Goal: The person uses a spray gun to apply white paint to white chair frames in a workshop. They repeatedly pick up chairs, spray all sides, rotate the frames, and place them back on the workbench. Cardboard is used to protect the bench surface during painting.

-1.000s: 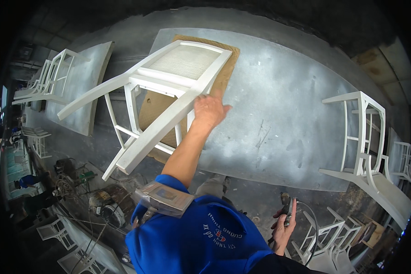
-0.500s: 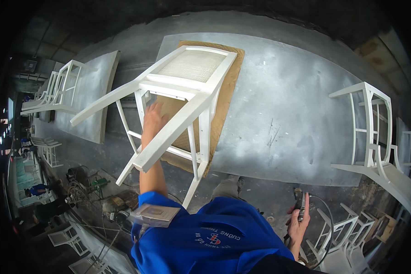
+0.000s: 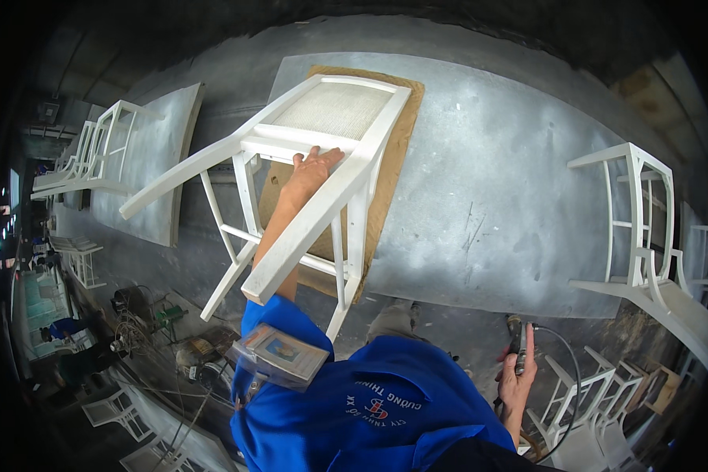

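"Resting where, the left hand (image 3: 313, 171)?"

"Loosely open, on a rail (image 3: 269, 148) of the white chair (image 3: 311, 224); the right hand (image 3: 515, 385) curls around a hosed tool (image 3: 519, 346)."

"And the chair?"

"Lying on brown board (image 3: 395, 149), left on the desk (image 3: 495, 181): assembled, white where visible. What remains, I can't tell."

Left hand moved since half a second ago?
Yes: the left hand moved rightward and away from the body, against the brown pad, to the white chair's lower back rail.
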Demonstrator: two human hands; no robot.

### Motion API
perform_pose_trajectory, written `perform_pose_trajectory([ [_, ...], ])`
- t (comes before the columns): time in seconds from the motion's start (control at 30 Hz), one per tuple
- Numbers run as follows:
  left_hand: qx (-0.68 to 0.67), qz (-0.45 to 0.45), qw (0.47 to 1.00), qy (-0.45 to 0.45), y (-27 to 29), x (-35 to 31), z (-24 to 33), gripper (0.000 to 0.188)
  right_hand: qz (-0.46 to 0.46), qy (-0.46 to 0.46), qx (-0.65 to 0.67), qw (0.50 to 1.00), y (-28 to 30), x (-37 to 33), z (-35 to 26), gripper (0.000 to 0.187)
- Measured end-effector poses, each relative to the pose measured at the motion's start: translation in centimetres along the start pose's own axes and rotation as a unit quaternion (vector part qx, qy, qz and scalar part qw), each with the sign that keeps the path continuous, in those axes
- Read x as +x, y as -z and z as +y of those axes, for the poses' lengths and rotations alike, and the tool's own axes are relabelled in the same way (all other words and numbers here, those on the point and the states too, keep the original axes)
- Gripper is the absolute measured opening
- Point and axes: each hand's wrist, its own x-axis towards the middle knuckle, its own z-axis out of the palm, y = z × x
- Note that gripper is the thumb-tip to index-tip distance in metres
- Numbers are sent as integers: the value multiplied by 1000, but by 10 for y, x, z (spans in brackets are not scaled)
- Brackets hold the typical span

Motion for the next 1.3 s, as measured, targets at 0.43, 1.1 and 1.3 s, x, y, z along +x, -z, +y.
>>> perform_pose_trajectory([
  [0.43,21,200,970,139,-15,62,-111,57,7,-37,-17,999,-1,4,-11,77],
  [1.1,-102,194,969,-114,-49,33,-53,52,18,-17,-32,999,-16,9,-20,83],
  [1.3,-150,198,964,-96,-34,18,-39,49,21,10,-42,999,-15,8,-24,82],
])
